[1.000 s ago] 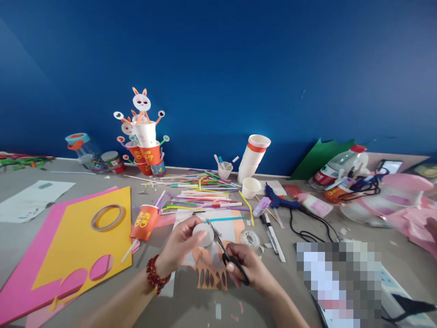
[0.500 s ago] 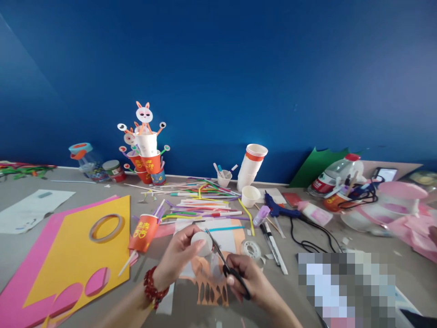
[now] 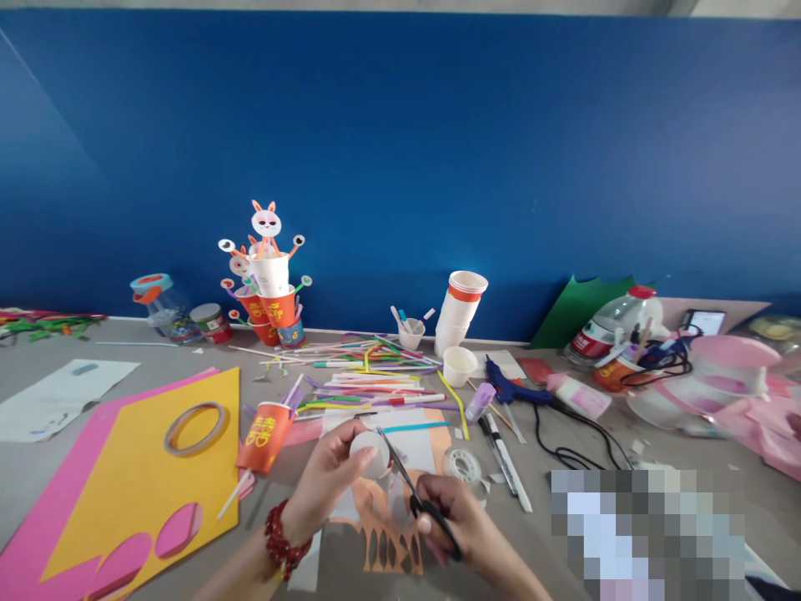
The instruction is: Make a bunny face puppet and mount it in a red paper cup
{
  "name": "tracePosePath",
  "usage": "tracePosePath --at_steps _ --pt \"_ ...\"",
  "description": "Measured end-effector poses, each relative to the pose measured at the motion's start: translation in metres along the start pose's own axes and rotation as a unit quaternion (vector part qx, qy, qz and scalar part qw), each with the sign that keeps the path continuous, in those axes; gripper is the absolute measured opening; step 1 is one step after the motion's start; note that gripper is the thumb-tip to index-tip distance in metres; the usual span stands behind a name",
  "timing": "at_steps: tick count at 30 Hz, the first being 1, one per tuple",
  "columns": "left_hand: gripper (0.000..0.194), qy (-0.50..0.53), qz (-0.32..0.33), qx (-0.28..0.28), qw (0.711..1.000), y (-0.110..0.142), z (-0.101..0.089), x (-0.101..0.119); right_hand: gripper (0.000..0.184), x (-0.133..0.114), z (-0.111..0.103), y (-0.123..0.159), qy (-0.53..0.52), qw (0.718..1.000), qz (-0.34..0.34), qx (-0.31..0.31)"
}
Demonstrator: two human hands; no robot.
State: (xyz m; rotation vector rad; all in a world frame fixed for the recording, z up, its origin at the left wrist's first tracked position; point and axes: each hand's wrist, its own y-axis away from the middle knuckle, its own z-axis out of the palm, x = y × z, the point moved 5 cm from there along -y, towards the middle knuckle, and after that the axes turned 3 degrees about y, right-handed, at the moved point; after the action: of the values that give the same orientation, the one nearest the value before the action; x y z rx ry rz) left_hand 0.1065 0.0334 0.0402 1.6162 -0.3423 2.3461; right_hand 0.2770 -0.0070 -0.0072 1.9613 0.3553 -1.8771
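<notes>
Between the thumb and fingers of my left hand [image 3: 335,476] is a small white paper disc [image 3: 368,455]. My right hand [image 3: 455,513] grips black-handled scissors [image 3: 410,484], whose blades point up and left along the disc's right edge. Whether the blades touch the paper I cannot make out. Beneath both hands lies orange paper [image 3: 391,542] with narrow slots cut out of it, beside a white sheet [image 3: 416,451] with a blue straw [image 3: 416,426] across it. A roll of clear tape [image 3: 463,466] rests just right of the scissors.
Yellow card [image 3: 143,492] with a tape ring [image 3: 195,428] lies left, near a tilted red cup [image 3: 266,436]. Behind are straws [image 3: 369,392], rabbit-faced cups [image 3: 270,275] and stacked white cups [image 3: 460,313]. A blue glue gun [image 3: 516,388] and its cable lie right.
The camera view has tilted slightly upward, so things sit a little lower. My hands keep nearly the same pose, with the disc and scissors still held close together.
</notes>
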Motion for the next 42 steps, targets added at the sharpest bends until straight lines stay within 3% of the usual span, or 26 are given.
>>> tracePosePath --at_steps 25,33,37,42 --pt "0.021 -0.023 -0.011 0.019 0.999 -0.001 -0.003 0.002 0.062 0.003 -0.002 -0.001 0.013 1.0 0.004 0.001" --pt "0.022 -0.024 -0.006 0.007 1.0 -0.003 -0.002 0.005 0.061 0.007 -0.006 -0.002 0.02 0.999 0.009 0.036" --pt "0.022 -0.012 -0.011 0.04 0.999 -0.007 -0.005 0.005 0.059 -0.002 -0.009 -0.003 0.004 0.999 0.006 0.045" --pt "0.024 -0.007 0.002 0.101 0.995 -0.01 -0.017 -0.001 0.054 -0.02 -0.014 -0.003 0.017 0.996 -0.055 0.073"
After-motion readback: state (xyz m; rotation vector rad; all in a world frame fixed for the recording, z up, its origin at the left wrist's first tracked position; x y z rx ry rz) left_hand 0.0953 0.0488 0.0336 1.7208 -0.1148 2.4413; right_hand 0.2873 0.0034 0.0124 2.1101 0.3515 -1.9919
